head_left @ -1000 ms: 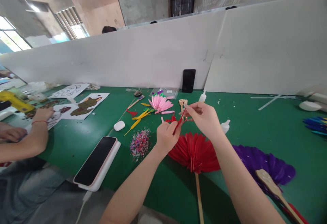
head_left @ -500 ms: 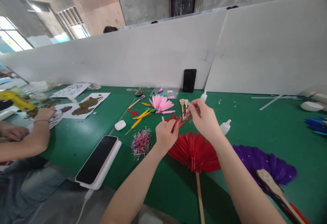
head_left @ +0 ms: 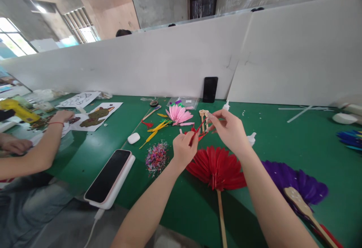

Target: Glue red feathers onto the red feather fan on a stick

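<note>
In front of me my left hand point(head_left: 185, 147) is closed, pinching a thin red feather point(head_left: 200, 127). My right hand point(head_left: 229, 129) has its thumb and forefinger together at the feather's far end, the other fingers loosely curled. Below both hands lies a fan of red feathers point(head_left: 216, 168) on a wooden stick point(head_left: 222, 217). More red feathers are partly hidden behind my left fingers. Just beyond the hands are small pale wooden pieces point(head_left: 202, 115). A white glue bottle point(head_left: 251, 138) shows partly behind my right wrist.
A pink feather fan point(head_left: 178, 114), yellow feathers point(head_left: 155, 129) and a pile of colourful bits point(head_left: 157, 158) lie nearby. A purple fan point(head_left: 296, 184) is right. A phone on a white block point(head_left: 109, 178) sits left, with a cable. A co-worker's hand point(head_left: 62, 116) reaches over paper pictures.
My right hand has shifted slightly right and down, its lower fingers opening a little. My left hand stays nearly in place. The co-worker's hand has moved up and right.
</note>
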A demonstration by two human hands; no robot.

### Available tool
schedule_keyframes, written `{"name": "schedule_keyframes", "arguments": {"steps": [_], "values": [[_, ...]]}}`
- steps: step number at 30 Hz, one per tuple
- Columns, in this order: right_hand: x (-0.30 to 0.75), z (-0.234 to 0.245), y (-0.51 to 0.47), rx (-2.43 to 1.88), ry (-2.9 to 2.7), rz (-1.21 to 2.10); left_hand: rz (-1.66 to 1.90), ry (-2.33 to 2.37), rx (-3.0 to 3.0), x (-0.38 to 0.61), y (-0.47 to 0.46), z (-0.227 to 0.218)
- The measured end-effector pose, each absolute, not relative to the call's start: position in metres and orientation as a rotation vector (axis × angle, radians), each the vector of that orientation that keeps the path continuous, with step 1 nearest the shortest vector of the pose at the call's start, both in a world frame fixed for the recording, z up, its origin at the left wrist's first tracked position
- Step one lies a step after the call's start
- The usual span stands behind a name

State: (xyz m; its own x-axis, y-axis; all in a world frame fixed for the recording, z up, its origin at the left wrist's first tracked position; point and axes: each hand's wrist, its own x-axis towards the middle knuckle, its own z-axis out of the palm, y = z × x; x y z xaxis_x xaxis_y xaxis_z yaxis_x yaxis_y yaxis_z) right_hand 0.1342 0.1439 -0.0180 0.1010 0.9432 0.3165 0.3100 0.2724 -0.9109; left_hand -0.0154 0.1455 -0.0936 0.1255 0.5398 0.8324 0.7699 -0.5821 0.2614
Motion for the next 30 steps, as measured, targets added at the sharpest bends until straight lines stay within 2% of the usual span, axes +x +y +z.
{"name": "schedule_keyframes", "arguments": {"steps": [18, 24, 30], "values": [[0.1290, -0.0198, 0.1470, -1.279, -1.304, 0.892, -1.400, -1.056, -2.107, -0.0130, 0.1431, -0.0893], [0.1294, -0.0210, 0.1459, -1.302, -1.353, 0.816, -1.323, -1.025, -2.101, -0.0130, 0.1429, -0.0879], [0.1298, -0.0205, 0.1440, -1.230, -1.472, 0.736, -1.430, -1.136, -2.107, -0.0130, 0.1442, -0.0903]]}}
